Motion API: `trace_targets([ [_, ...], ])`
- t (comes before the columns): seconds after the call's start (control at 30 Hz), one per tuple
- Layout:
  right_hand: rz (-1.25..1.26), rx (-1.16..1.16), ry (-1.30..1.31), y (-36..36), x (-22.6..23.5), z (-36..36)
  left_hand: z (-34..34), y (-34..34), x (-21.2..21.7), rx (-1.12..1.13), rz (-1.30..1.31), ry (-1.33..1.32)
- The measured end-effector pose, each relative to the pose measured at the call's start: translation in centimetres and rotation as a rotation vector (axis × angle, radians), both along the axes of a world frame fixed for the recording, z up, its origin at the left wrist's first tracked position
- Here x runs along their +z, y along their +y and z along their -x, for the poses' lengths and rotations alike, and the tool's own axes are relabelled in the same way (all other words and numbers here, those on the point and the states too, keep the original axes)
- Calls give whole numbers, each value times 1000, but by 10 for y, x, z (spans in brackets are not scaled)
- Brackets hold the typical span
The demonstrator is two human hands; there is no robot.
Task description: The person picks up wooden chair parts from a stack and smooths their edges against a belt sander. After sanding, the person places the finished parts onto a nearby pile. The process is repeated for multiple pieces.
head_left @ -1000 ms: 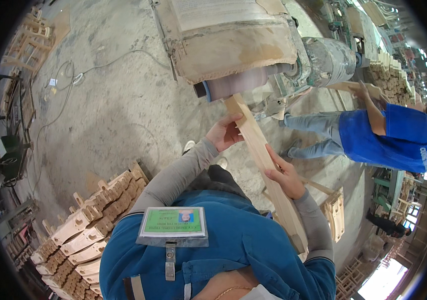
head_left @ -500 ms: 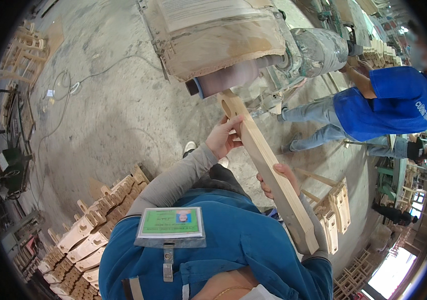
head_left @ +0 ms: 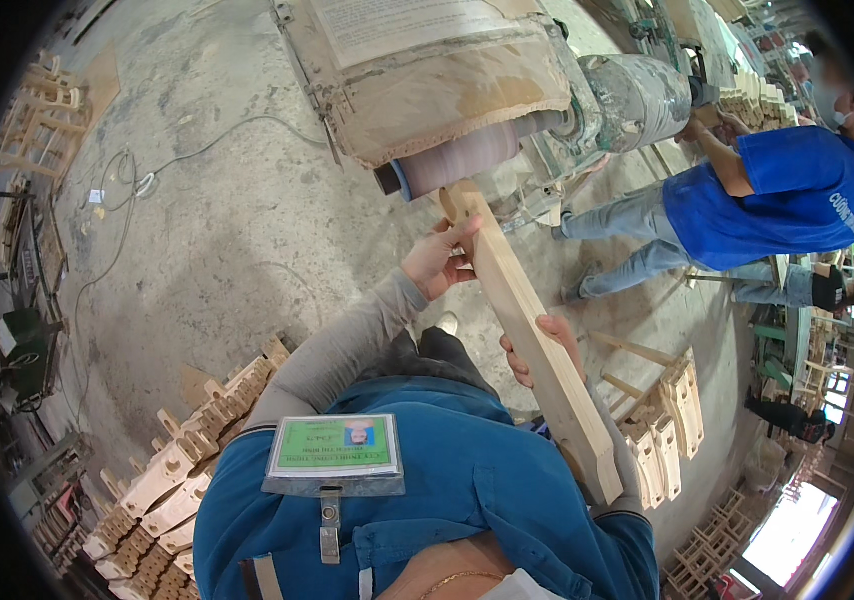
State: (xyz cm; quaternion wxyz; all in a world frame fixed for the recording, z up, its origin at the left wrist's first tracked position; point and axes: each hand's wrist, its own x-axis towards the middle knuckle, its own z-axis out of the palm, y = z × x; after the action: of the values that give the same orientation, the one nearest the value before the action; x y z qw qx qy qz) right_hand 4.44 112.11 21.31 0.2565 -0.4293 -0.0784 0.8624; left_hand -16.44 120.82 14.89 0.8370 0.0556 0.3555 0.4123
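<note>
While you press the end of the board, mind these:
Board: the long pale wooden board (head_left: pixel 532 335) runs from your lap up to the sanding drum (head_left: pixel 462 160), its top end touching the drum.
Left hand: your left hand (head_left: pixel 437 262) is clasped on the board just below the drum; keep fingertips off the abrasive.
Right hand: your right hand (head_left: pixel 542 345) grips the board at mid-length, farther from the drum; let it steer the angle steadily.
Pressure: light and even, I judge, so the end rounds cleanly.
Around: stacked cut pieces (head_left: pixel 182 465) lie well left of the drum; a person in blue (head_left: pixel 767 195) stands right of it, apart from your board.
</note>
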Motion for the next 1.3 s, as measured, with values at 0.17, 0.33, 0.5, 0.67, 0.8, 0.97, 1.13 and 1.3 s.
trace_targets([
  [0.17, 31, -41, -2, -11, 19, -4, -7, -12, 15, -20, -5, 8],
  [0.33, 18, -59, 6, -35, 28, -30, -28, -34, 35, -22, -20, 37],
  [0.5, -45, -16, -120, -59, 51, -57, -41, -47, 42, -35, -39, -59],
  [0.67, -329, 259, -255, -66, 56, -83, -38, -41, 32, 53, -70, -85],
  [0.8, -520, 376, -341, -69, 27, -116, -48, -50, 47, 101, -158, -92],
  [0.97, -480, 421, -274, -60, 16, -139, -56, -66, 54, 86, -323, -44],
  [1.13, -503, 482, -239, -47, 7, -155, -67, -78, 66, 152, -458, -76],
  [1.3, -471, 467, -149, -42, -3, -168, -77, -91, 64, 185, -460, -34],
])
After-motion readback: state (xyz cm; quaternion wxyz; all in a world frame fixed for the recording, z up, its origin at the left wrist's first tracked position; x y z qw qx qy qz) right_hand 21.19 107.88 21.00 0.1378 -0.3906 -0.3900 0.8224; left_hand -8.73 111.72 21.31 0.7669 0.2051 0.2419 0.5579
